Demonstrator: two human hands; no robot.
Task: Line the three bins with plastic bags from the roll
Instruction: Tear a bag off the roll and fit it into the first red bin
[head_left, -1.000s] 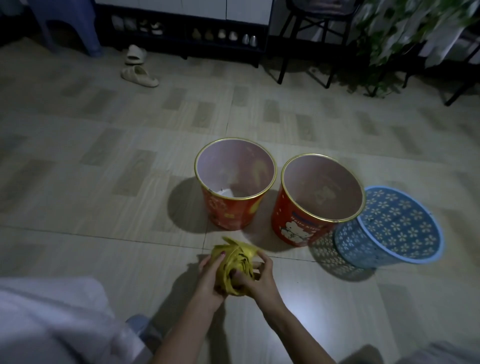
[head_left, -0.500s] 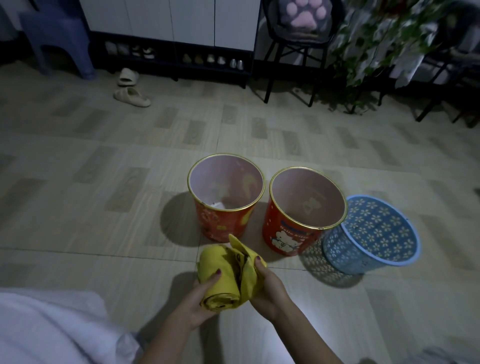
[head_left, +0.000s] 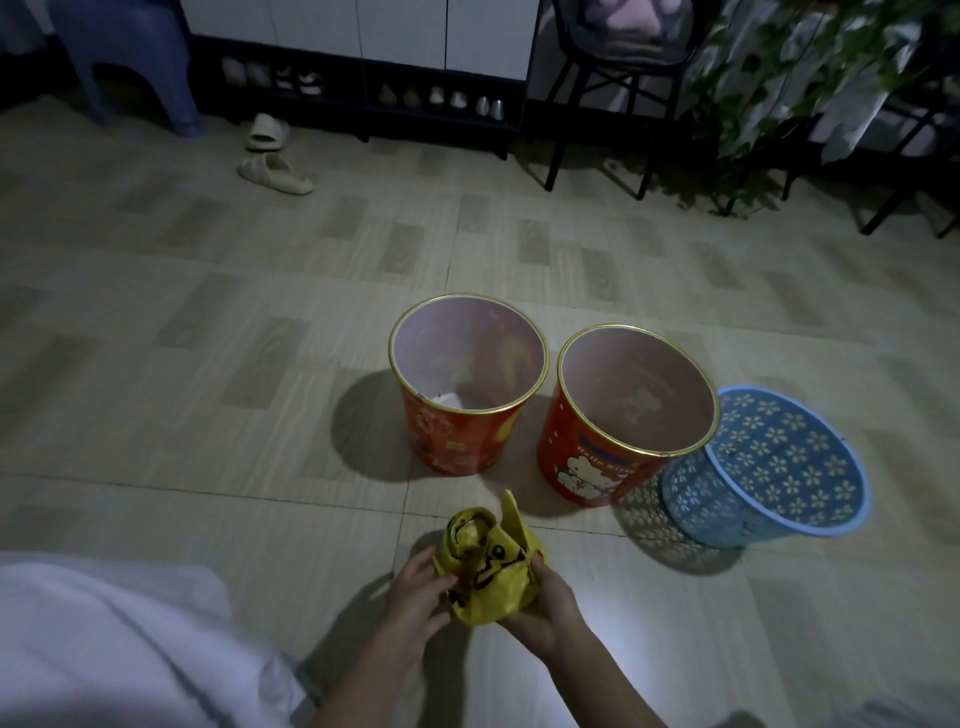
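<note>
The yellow roll of bags (head_left: 485, 566) is held above the floor (head_left: 208, 415) by both hands: the left hand (head_left: 418, 597) and the right hand (head_left: 545, 605) are closed on its sides. Just behind the roll stand two red bins (head_left: 467, 395) (head_left: 623, 415), unlined, and the blue bin (head_left: 769, 467) is touching the right one.

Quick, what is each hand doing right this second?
Left hand: closed on the yellow roll of bags.
Right hand: also closed on the roll of bags, cupping its other side.
</note>
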